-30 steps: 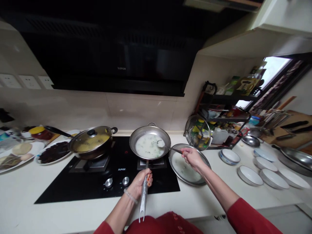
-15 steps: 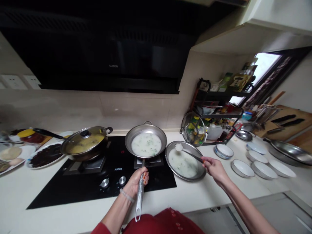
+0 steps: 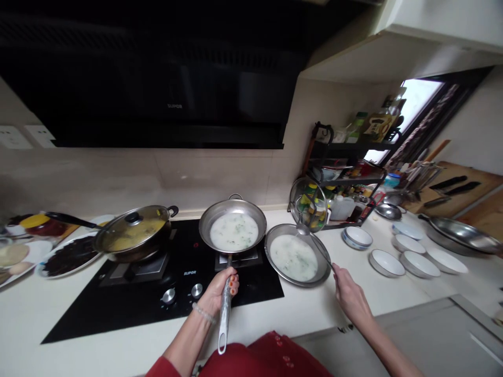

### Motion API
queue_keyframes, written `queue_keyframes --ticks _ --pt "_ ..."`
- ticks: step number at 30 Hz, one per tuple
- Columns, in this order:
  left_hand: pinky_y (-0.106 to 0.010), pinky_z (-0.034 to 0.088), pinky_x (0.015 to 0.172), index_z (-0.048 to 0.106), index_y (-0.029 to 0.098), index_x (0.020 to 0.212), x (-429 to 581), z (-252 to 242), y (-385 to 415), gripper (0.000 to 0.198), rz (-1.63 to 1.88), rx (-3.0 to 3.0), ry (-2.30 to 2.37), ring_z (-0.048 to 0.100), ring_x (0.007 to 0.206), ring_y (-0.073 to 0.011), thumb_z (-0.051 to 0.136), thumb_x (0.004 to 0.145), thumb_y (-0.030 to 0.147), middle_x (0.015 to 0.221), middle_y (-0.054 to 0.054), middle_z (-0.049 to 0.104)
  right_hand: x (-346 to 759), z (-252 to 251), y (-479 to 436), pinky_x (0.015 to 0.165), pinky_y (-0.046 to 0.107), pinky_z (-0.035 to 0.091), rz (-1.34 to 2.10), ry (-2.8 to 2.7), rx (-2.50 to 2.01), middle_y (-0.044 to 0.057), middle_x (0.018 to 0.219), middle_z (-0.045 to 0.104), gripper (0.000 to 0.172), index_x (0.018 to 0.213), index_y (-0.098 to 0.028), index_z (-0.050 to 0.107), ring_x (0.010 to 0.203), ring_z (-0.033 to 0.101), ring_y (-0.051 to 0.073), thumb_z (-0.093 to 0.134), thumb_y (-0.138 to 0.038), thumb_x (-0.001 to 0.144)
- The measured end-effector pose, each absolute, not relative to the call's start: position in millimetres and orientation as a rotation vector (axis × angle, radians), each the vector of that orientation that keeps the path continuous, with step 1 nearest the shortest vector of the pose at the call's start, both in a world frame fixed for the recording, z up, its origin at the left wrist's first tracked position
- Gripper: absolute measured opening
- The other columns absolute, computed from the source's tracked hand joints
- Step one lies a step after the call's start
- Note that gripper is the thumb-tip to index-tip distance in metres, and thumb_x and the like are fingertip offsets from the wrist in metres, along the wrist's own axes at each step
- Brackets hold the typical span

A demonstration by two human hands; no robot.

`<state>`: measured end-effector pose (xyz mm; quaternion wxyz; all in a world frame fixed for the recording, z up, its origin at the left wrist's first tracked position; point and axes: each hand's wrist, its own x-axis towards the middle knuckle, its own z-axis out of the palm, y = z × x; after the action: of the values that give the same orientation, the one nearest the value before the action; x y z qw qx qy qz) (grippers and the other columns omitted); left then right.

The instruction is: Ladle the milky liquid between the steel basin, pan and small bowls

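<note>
My left hand is wrapped round the long metal handle of a steel frying pan over the right burner. White soup with green bits lies in that pan. My right hand grips the thin handle of a ladle, whose bowl is tilted above the far rim of a round steel basin. The same kind of white, green-flecked soup fills much of the basin, which stands on the counter right of the hob.
A lidded pan of yellow food sits on the left burner, beside a plate of dark food. Right of the basin stand several white bowls, a glass lid and a spice rack. A black range hood hangs above.
My right hand has moved right and toward me, and the ladle has tipped over near the basin's far rim; its white contents are gone. My left hand stays on the frying pan handle.
</note>
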<state>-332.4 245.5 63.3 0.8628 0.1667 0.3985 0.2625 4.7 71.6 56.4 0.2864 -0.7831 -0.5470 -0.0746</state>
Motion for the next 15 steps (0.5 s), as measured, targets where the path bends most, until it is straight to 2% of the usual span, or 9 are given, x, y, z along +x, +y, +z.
queue_keyframes --ticks 3,6,8,10,13,15 --pt "-0.013 0.023 0.03 0.038 0.017 0.053 -331.9 63.3 245.6 0.032 0.557 0.344 0.835 0.03 0.032 -0.0021 0.043 0.085 0.015 0.045 0.004 0.039 -0.2 54.5 77.4 0.058 0.034 0.049 0.206 -1.019 -2.04 0.011 0.075 0.064 0.027 0.088 -0.015 0.063 0.066 0.061 0.024 0.045 -0.027 0.071" --pt "-0.013 0.023 0.03 0.038 0.017 0.053 -331.3 63.0 246.1 0.032 0.557 0.338 0.833 0.03 0.032 -0.0023 0.044 0.085 0.015 0.045 0.004 0.038 -8.7 62.6 84.2 0.037 0.025 0.029 0.608 -0.564 -1.802 0.001 0.055 0.05 0.023 0.078 -0.016 0.058 0.039 0.04 0.012 0.052 -0.031 0.062" --pt "-0.013 0.023 0.03 0.038 0.017 0.053 -331.0 62.8 246.6 0.032 0.551 0.336 0.833 0.03 0.032 -0.0026 0.044 0.084 0.015 0.044 0.005 0.037 -17.1 77.7 89.9 0.036 0.021 0.019 0.742 -0.437 -1.624 -0.003 0.055 0.046 0.03 0.083 -0.015 0.057 0.037 0.03 0.007 0.057 -0.031 0.057" --pt "-0.013 0.023 0.03 0.038 0.017 0.052 -331.0 62.5 247.0 0.032 0.545 0.337 0.834 0.03 0.032 -0.0027 0.044 0.084 0.015 0.043 0.005 0.036 -27.6 97.8 98.4 0.037 0.02 0.017 0.798 -0.445 -1.53 -0.005 0.056 0.046 0.04 0.092 -0.015 0.057 0.038 0.027 0.006 0.062 -0.031 0.056" --pt "-0.013 0.024 0.031 0.037 0.018 0.052 -331.3 61.4 247.7 0.032 0.536 0.341 0.833 0.03 0.032 -0.0028 0.045 0.083 0.015 0.043 0.005 0.036 -45.7 125.7 118.8 0.038 0.019 0.019 0.842 -0.563 -1.524 -0.006 0.057 0.046 0.051 0.107 -0.013 0.056 0.04 0.029 0.006 0.063 -0.033 0.06" --pt "-0.013 0.025 0.031 0.037 0.018 0.052 -331.4 60.2 248.2 0.032 0.528 0.344 0.831 0.03 0.032 -0.0028 0.047 0.083 0.015 0.043 0.005 0.037 -57.8 137.5 137.1 0.04 0.021 0.024 0.825 -0.743 -1.593 -0.005 0.058 0.049 0.051 0.112 -0.012 0.057 0.041 0.034 0.008 0.058 -0.034 0.066"
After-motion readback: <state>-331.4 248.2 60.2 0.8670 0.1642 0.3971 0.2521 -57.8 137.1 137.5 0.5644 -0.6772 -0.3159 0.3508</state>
